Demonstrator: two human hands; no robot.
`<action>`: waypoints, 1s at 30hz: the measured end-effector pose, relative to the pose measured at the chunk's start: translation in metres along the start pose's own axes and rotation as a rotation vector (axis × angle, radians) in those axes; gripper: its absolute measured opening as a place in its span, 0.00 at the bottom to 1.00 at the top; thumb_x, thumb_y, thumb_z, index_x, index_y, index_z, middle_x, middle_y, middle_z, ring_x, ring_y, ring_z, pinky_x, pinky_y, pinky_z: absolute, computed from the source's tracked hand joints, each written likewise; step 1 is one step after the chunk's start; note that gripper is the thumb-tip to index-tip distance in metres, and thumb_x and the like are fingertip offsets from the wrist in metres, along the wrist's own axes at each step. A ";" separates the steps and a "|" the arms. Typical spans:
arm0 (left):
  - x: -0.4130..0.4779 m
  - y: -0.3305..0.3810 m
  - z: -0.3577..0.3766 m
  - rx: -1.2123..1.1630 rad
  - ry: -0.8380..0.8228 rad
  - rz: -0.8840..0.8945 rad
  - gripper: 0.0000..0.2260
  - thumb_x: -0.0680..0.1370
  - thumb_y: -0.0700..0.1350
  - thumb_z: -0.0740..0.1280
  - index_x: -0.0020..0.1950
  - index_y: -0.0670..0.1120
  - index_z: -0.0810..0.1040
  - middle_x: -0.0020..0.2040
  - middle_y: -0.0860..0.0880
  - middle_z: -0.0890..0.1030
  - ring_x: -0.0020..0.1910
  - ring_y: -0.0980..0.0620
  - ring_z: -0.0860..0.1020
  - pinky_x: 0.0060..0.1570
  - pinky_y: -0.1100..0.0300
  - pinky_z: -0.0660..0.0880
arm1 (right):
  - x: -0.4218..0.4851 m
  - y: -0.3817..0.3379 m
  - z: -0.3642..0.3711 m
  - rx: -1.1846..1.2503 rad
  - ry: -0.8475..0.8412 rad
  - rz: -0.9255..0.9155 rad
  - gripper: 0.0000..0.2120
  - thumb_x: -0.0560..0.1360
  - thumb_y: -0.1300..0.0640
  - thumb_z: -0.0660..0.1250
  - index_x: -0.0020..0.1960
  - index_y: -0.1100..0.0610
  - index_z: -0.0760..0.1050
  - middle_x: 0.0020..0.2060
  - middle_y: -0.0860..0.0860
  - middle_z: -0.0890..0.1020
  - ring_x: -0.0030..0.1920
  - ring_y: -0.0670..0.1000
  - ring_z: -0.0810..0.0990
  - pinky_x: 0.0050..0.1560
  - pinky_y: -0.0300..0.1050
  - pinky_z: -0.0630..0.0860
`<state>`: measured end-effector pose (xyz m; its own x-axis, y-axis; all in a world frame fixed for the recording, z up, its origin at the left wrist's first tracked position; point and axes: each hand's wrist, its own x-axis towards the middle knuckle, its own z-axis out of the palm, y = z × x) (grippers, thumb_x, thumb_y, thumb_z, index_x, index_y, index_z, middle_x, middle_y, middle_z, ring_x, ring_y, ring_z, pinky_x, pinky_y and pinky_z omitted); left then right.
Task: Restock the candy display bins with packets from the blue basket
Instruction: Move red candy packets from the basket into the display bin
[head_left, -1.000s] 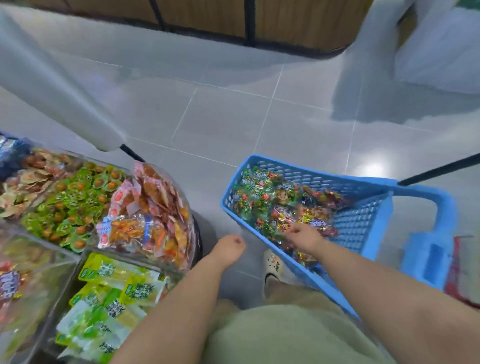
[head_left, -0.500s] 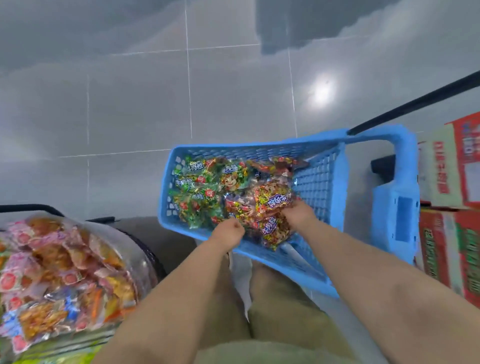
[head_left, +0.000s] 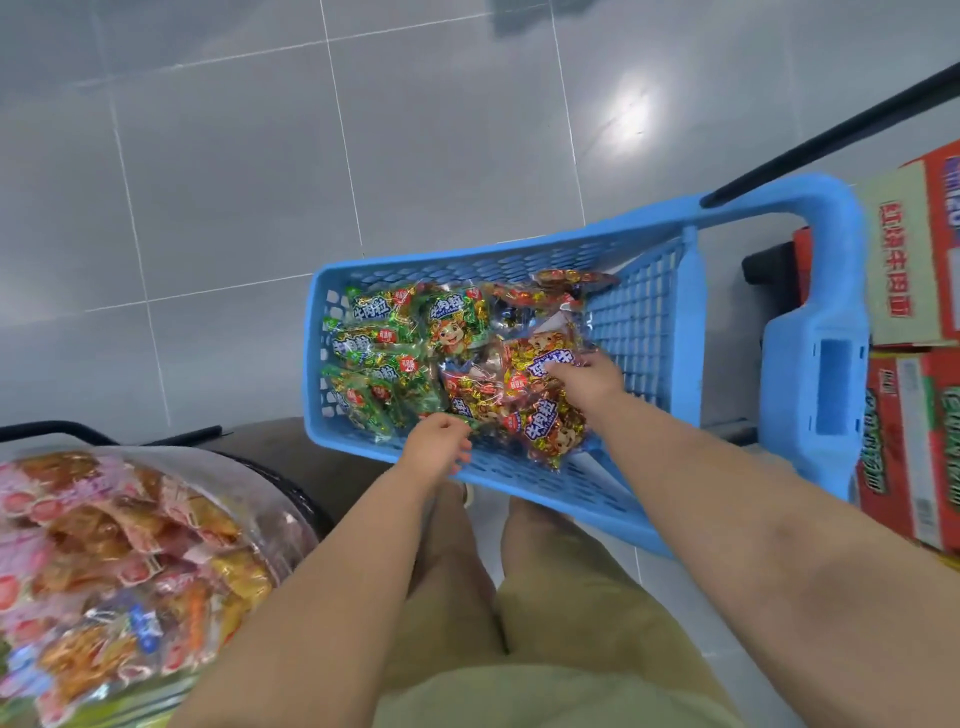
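Gripping now with my right hand (head_left: 592, 382): fingers are curled down onto a red-and-gold packet (head_left: 543, 361) at the top of the heap, thumb side tucked against its crinkled edge. The packet lies face up, blue label showing and slanted across it. It is too crumpled for me to call its long axis.

My left hand (head_left: 436, 449) sits lower, at the near wall of the blue basket (head_left: 467, 262), fingers loosely curled right at the edge of the pile. Whether they have hold of anything, I cannot tell.

Inside the basket there are two sorts. The green packets (head_left: 382, 338) fill the left end, faces up and overlapping, their labels tilted. More red-and-gold packets (head_left: 543, 426) are heaped in the middle under and beside my right hand, one stretching diagonally toward the near wall. The right end of the basket shows bare mesh. The basket's long side runs left to right in front of me, with its tall blue handle (head_left: 813, 338) on the right.

Down at my left, a clear display bin (head_left: 291, 512) holds a mound of pink and orange packets (head_left: 119, 551). It sits well apart from the basket. Red and white cardboard boxes (head_left: 914, 260) are stacked just beyond the handle, on grey floor tiles (head_left: 234, 182).
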<state>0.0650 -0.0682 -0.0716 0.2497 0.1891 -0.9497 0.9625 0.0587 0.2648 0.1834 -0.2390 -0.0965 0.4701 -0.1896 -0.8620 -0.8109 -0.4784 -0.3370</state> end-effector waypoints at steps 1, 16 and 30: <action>-0.002 0.005 0.000 -0.029 0.001 -0.006 0.06 0.81 0.46 0.61 0.47 0.45 0.73 0.39 0.47 0.76 0.33 0.52 0.74 0.31 0.62 0.71 | -0.007 0.000 -0.002 0.091 -0.057 0.049 0.24 0.69 0.54 0.75 0.61 0.59 0.71 0.49 0.55 0.79 0.43 0.51 0.76 0.43 0.44 0.74; -0.019 0.023 -0.017 -0.659 -0.056 -0.023 0.09 0.77 0.38 0.67 0.55 0.45 0.73 0.49 0.40 0.82 0.46 0.40 0.82 0.47 0.39 0.78 | -0.028 0.028 -0.015 -0.418 -0.130 -0.171 0.16 0.75 0.54 0.65 0.62 0.57 0.73 0.52 0.54 0.80 0.49 0.53 0.78 0.48 0.45 0.76; -0.016 0.000 -0.027 -0.651 -0.105 -0.101 0.06 0.78 0.41 0.66 0.55 0.45 0.75 0.54 0.40 0.82 0.50 0.41 0.82 0.47 0.44 0.79 | -0.010 0.038 -0.002 -0.794 -0.061 -0.179 0.35 0.64 0.48 0.77 0.65 0.53 0.64 0.59 0.58 0.74 0.60 0.59 0.72 0.57 0.53 0.74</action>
<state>0.0584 -0.0452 -0.0517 0.2027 0.0573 -0.9776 0.7295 0.6571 0.1898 0.1484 -0.2568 -0.1001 0.5311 -0.0168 -0.8471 -0.2260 -0.9664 -0.1226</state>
